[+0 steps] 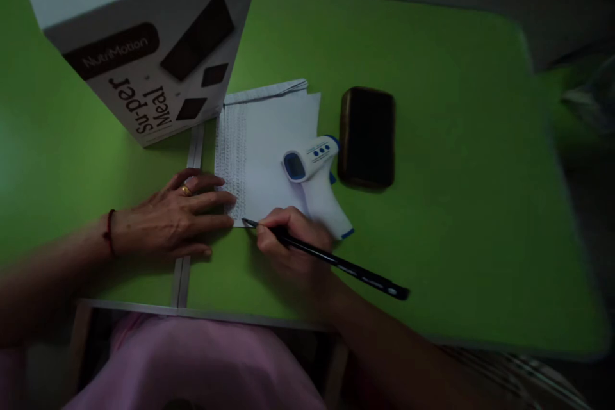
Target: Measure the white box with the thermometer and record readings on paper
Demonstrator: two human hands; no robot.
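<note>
My right hand (294, 240) is closed around a slim black pencil (346, 265), its tip touching the lower edge of a white sheet of paper (269, 134). Rows of small handwriting fill the sheet's left side; the rest looks blank. My left hand (180, 214) lies flat, fingers spread, its fingertips on the paper's lower left edge and the palm on the green table. A white and blue infrared thermometer (319, 182) rests on the right part of the paper, just beyond my right hand. My right hand's lower fingers are partly blurred.
A tall white box (144, 77) with brown print stands at the back left, beside the paper. Right of the thermometer lies a dark, rounded rectangular case or phone (368, 138). A metal seam crosses the green table (461, 205) under my left hand.
</note>
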